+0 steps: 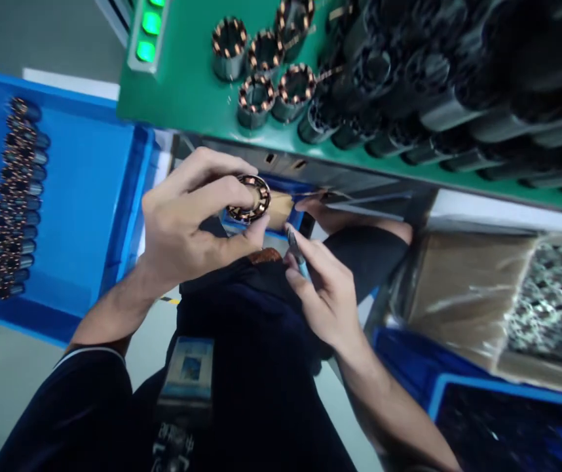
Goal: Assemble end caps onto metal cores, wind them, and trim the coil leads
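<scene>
Your left hand (187, 223) is closed around a motor stator (262, 196), which you hold in the air below the front edge of the green surface (177, 92), with its copper ring facing up. Your right hand (327, 288) is clamped on small pliers (295, 246); their tip is near the stator, but apart from it. The two hands do not touch.

I judge the stator stiff and rather heavy for its size, and its metal side may be a little slippery. The copper windings at the end are probably the fragile part, so it is better to grip the outer wall. Your fingers and thumb cover some of the ring.

On the surface stand five more stators (256, 101), and beside them many dark steel cylinders (458, 108) are packed close. At your left, a blue crate (84, 196) carries a row of wound stators (16, 203). At your right are small metal parts (551, 301) on brown wrapping (468, 288). The surface edge lies just beyond your hands and limits the room for lifting forward.
</scene>
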Available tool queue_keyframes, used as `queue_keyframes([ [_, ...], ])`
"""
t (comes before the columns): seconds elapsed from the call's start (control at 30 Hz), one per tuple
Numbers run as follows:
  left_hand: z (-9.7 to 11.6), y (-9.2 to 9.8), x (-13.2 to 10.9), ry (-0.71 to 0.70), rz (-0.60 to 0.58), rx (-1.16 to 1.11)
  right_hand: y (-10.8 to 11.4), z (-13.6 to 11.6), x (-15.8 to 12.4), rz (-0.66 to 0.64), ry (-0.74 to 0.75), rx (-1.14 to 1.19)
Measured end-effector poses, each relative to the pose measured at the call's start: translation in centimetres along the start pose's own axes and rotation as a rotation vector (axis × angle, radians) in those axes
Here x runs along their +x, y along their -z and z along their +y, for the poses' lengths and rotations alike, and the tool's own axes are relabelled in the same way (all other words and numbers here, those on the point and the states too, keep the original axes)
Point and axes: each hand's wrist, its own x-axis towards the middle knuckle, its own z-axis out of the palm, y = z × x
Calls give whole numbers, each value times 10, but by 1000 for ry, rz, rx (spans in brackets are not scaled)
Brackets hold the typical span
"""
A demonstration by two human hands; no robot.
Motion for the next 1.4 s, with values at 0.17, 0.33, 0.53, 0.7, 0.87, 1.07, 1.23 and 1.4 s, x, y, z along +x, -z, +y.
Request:
queue_keyframes([
  [0.17, 3, -30, -20, 36, 11, -48, 6, -15, 4, 20, 23, -16],
  [0.33, 0, -33, -24, 12, 17, -22, 8, -11, 3, 37, 32, 6],
  [0.53, 5, -34, -22, -132, 11, 68, 6, -12, 5, 71, 79, 3],
  [0.7, 4, -44, -27, -146, 133, 131, 2, -11, 7, 129, 44, -90],
  [0.87, 8, -43, -31, 57, 65, 88, -7, 12, 18, 148, -68, -20],
  [1.07, -16, -53, -41, 394, 44, -527, -1, 28, 25, 101, 21, -180],
  [1.23, -18, -66, -43, 553, -24, -717, -1, 17, 23, 210, 195, -359],
  [1.4, -4, -69, -34, 590, -6, -713, -3, 13, 23, 219, 218, -446],
])
